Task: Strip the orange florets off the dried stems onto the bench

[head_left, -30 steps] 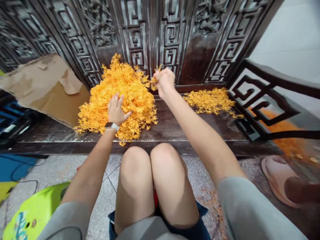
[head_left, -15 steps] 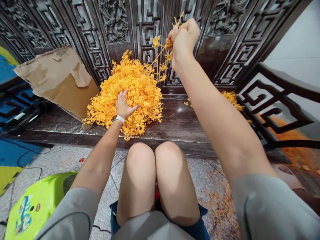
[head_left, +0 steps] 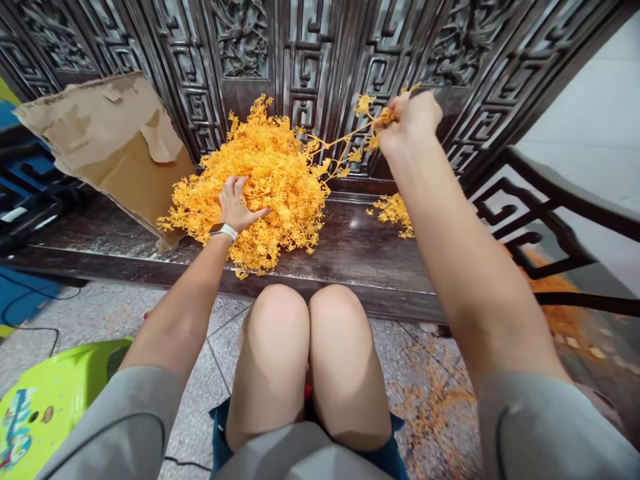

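A large heap of orange-yellow plastic flower-like pieces (head_left: 280, 180) sits on the dark wooden bench (head_left: 350, 257). My left hand (head_left: 237, 205), with a white-banded watch on its wrist, lies on the left part of the heap, fingers and thumb spread. Up to the right of the heap, my right hand (head_left: 410, 123) is closed round a strand of orange pieces (head_left: 365, 105). Thin stems of that strand stretch from the fist down to the heap's right side. A smaller cluster of the same pieces (head_left: 395, 210) lies on the bench below my right wrist.
Torn cardboard (head_left: 120, 147) leans left of the heap, before a carved wooden backrest (head_left: 305, 73). A dark armrest (head_left: 545, 213) stands at the right. A green stool (head_left: 65, 387) is at lower left. Orange scraps (head_left: 435, 407) litter the floor at lower right.
My right hand has moved down and to the right with the strand, whose stems now stretch more sideways from the heap. My left hand stays spread on the heap. The view has shifted slightly.
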`<state>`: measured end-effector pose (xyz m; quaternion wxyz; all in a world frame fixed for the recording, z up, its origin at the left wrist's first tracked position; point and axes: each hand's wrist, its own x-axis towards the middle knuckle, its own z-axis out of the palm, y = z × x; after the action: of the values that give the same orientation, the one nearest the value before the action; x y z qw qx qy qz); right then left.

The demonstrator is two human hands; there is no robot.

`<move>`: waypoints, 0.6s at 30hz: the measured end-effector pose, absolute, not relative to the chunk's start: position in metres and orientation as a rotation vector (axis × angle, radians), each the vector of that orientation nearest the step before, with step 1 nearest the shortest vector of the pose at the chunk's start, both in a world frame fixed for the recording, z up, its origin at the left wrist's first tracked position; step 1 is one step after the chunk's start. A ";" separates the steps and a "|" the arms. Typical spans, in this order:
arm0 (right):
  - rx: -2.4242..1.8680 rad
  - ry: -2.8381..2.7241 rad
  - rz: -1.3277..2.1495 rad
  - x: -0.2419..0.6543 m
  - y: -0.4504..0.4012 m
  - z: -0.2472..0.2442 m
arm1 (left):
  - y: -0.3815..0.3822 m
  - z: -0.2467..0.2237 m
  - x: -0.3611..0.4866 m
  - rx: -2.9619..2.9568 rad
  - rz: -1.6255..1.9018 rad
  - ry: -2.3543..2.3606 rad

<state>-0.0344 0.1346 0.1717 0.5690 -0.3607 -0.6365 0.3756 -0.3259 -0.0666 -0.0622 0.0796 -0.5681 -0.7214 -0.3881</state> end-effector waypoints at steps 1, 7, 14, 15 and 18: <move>-0.900 -1.336 0.933 -0.032 0.129 0.171 | -0.066 -0.061 -0.325 -1.720 -1.151 -2.164; -0.901 -1.438 0.944 -0.030 0.078 0.125 | -0.054 -0.016 -0.340 -1.972 -0.975 -2.366; -0.859 -2.354 0.696 -0.031 0.055 0.035 | -0.053 0.067 -0.330 -1.879 -1.071 -2.269; -0.878 -2.454 0.667 -0.034 0.050 0.032 | -0.052 0.068 -0.316 -1.791 -1.080 -2.209; -0.891 -2.607 0.611 -0.043 0.033 0.029 | -0.047 0.046 -0.276 -1.893 -0.860 -2.155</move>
<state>-0.0430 0.0328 0.0286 0.1592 -0.3117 -0.9120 0.2139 -0.2762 -0.0473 0.0463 0.0735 -0.6304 -0.7177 -0.2866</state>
